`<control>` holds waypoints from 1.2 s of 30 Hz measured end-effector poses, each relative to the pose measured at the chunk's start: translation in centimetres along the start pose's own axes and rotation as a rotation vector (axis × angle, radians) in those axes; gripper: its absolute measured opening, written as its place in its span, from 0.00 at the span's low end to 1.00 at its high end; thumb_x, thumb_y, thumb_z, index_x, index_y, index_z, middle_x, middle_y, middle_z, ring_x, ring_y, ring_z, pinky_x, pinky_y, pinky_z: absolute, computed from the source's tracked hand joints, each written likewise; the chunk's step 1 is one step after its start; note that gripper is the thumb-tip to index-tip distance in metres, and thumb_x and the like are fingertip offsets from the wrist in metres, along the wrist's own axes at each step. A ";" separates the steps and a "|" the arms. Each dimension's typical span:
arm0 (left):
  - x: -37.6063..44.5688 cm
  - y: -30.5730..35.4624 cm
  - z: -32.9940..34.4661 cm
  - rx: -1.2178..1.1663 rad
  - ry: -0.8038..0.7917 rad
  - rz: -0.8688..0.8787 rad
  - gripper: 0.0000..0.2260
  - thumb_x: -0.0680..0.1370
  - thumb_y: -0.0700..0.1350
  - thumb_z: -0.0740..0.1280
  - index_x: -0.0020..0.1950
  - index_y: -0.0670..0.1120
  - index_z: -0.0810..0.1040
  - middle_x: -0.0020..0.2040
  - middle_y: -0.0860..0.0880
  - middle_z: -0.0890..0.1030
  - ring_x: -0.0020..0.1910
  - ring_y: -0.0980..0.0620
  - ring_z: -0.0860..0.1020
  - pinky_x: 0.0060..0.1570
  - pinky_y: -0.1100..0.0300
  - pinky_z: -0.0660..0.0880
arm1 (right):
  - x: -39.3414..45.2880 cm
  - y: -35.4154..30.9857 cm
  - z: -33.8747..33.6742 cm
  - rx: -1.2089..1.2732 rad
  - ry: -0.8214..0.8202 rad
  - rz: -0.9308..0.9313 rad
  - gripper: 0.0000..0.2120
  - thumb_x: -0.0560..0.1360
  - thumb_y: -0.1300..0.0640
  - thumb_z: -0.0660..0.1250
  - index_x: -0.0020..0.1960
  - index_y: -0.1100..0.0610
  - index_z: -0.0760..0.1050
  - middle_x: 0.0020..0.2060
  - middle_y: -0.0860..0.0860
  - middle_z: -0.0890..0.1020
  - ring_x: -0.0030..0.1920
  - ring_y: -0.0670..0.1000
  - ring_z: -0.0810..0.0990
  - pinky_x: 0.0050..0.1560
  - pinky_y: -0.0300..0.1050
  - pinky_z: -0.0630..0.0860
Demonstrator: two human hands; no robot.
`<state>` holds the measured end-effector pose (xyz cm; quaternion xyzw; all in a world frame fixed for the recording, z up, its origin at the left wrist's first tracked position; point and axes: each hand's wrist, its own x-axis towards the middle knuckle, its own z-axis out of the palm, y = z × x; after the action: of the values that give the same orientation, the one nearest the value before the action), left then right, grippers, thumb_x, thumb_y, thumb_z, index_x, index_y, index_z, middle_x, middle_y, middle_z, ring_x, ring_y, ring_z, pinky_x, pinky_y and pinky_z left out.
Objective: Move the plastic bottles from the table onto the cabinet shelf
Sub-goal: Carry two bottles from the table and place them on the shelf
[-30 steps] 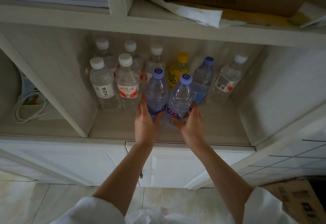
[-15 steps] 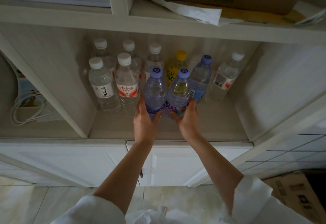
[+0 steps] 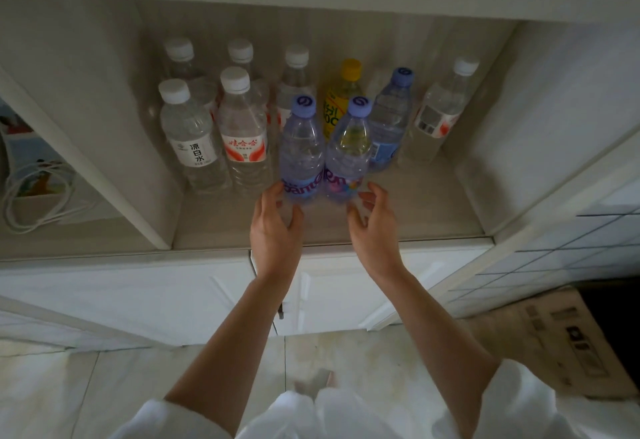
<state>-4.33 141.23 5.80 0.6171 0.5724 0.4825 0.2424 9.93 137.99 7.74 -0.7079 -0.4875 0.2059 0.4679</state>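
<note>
Two purple-capped bottles stand upright side by side at the front of the cabinet shelf point(image 3: 433, 217): the left purple bottle point(image 3: 302, 148) and the right purple bottle point(image 3: 349, 151). My left hand point(image 3: 277, 227) hovers just in front of the left one, fingers spread, holding nothing. My right hand point(image 3: 375, 227) is likewise open just in front of the right one. Behind them stand several clear white-capped bottles point(image 3: 188, 137), a yellow-capped bottle point(image 3: 341, 103), a third purple-capped bottle point(image 3: 389, 127) and a clear bottle point(image 3: 438, 116) at the right.
A vertical divider point(image 3: 104, 175) bounds the shelf on the left, with white cables point(image 3: 38, 193) in the compartment beyond it. White cabinet doors point(image 3: 173, 296) are below. A cardboard box point(image 3: 554, 338) sits on the tiled floor at the right.
Both hands have let go of the two purple-capped bottles and drawn back a little with fingers spread. The bottles stay standing on the shelf. The view has tilted downward.
</note>
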 end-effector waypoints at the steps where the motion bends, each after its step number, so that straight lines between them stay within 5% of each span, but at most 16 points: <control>1: -0.3 0.0 -0.3 0.009 -0.003 0.015 0.17 0.76 0.39 0.68 0.65 0.43 0.74 0.57 0.47 0.79 0.51 0.47 0.79 0.43 0.47 0.80 | -0.6 -0.1 0.0 0.003 -0.007 -0.007 0.22 0.77 0.60 0.66 0.69 0.61 0.65 0.61 0.57 0.77 0.61 0.53 0.76 0.60 0.47 0.75; 8: -3.9 -0.3 -3.5 0.060 -0.030 -0.018 0.09 0.77 0.38 0.67 0.55 0.45 0.80 0.45 0.49 0.83 0.40 0.51 0.81 0.41 0.51 0.80 | -5.0 0.1 -0.5 -0.021 -0.094 -0.054 0.20 0.78 0.60 0.66 0.68 0.61 0.66 0.58 0.57 0.79 0.59 0.53 0.79 0.61 0.51 0.76; 14: -11.0 -2.2 -6.2 0.172 0.035 -0.104 0.11 0.76 0.37 0.66 0.57 0.46 0.79 0.42 0.53 0.82 0.39 0.54 0.80 0.38 0.53 0.81 | -9.4 2.0 -1.3 -0.045 -0.313 -0.093 0.19 0.79 0.56 0.64 0.69 0.56 0.65 0.60 0.52 0.79 0.61 0.49 0.77 0.64 0.47 0.74; 24: -31.1 -2.1 -9.2 0.273 0.292 -0.560 0.11 0.77 0.41 0.67 0.55 0.57 0.77 0.39 0.56 0.82 0.36 0.59 0.80 0.36 0.54 0.80 | -19.3 5.6 -2.2 0.002 -0.806 -0.209 0.16 0.79 0.58 0.63 0.66 0.60 0.70 0.58 0.53 0.79 0.61 0.49 0.77 0.64 0.52 0.73; 36: -53.3 4.4 -17.3 0.463 0.833 -0.998 0.09 0.76 0.38 0.69 0.55 0.46 0.80 0.37 0.50 0.83 0.33 0.52 0.81 0.37 0.54 0.80 | -39.0 3.1 -2.3 -0.117 -1.520 -0.620 0.15 0.78 0.55 0.64 0.63 0.56 0.72 0.54 0.50 0.80 0.55 0.46 0.78 0.55 0.31 0.68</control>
<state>-10.94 85.73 -0.16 0.0790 0.9217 0.3755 0.0572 -4.01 102.27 -0.24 -0.2319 -0.8544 0.4649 0.0082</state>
